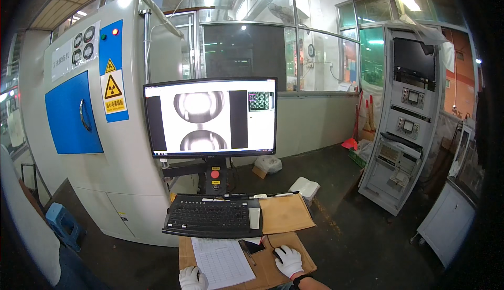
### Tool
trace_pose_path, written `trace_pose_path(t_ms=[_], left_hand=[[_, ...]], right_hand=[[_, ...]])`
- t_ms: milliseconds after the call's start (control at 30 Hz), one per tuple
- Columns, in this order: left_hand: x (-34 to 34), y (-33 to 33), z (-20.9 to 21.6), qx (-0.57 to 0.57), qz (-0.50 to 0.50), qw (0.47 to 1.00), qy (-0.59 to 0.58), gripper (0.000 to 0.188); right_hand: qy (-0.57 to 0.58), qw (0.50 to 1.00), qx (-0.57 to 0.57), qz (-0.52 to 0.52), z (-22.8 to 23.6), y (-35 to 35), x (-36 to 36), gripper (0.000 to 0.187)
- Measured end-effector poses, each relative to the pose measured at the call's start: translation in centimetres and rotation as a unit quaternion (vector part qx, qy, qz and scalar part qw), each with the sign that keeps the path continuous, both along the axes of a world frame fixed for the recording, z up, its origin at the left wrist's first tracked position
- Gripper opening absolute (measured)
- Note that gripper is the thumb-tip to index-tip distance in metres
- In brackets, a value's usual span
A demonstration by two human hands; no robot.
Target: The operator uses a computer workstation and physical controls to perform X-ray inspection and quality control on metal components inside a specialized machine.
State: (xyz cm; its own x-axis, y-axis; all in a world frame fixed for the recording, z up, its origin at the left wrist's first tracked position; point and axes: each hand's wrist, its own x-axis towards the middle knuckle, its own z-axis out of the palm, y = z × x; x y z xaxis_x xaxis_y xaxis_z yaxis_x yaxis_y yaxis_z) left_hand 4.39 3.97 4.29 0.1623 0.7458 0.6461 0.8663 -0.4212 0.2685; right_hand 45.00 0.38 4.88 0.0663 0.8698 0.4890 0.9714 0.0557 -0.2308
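My left hand (192, 279), in a white glove, rests at the lower left corner of the cardboard-covered desk top (306, 251), beside a printed table sheet (221, 262). Its thumb stands apart from the loosely bent fingers, and no object shows in it. My right hand (288, 262), also gloved in white with a black band at the wrist, lies over a dark computer mouse (276, 253) that it mostly covers. Between the sheet and this hand are a pen (248, 253) and a small dark object. A black keyboard (209, 215) sits above the sheet, with a tan folder (286, 214) to its right.
Behind the keyboard, a monitor (212, 118) shows grey images of round shapes; a red button (214, 174) is below it. A large grey cabinet (131, 185) with a blue door (73, 114) stands left, near a blue stool (64, 222). An instrument rack (401, 117) stands right.
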Motion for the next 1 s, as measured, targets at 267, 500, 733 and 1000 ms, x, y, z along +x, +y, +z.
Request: trace_pose_path(t_ms=[267, 500, 733, 1000], left_hand=[[-0.1, 0.2, -0.3, -0.001, 0.001, 1.0, 0.0, 0.028], [-0.1, 0.0, -0.2, 0.0, 0.002, 1.0, -0.003, 0.03], [-0.1, 0.0, 0.0, 0.002, -0.006, 1.0, -0.015, 0.028], [0.1, 0.0, 0.6, 0.002, -0.007, 1.0, -0.028, 0.025]], right_hand=[[0.0, 1.0, -0.012, -0.004, 0.2, 0.1, -0.1, 0.043], [-0.007, 1.0, 0.019, -0.004, -0.2, 0.1, -0.2, 0.042], [0.006, 1.0, -0.008, -0.006, -0.4, 0.2, 0.1, 0.042], [-0.001, 1.0, 0.008, -0.003, 0.0, 0.1, 0.0, 0.042]])
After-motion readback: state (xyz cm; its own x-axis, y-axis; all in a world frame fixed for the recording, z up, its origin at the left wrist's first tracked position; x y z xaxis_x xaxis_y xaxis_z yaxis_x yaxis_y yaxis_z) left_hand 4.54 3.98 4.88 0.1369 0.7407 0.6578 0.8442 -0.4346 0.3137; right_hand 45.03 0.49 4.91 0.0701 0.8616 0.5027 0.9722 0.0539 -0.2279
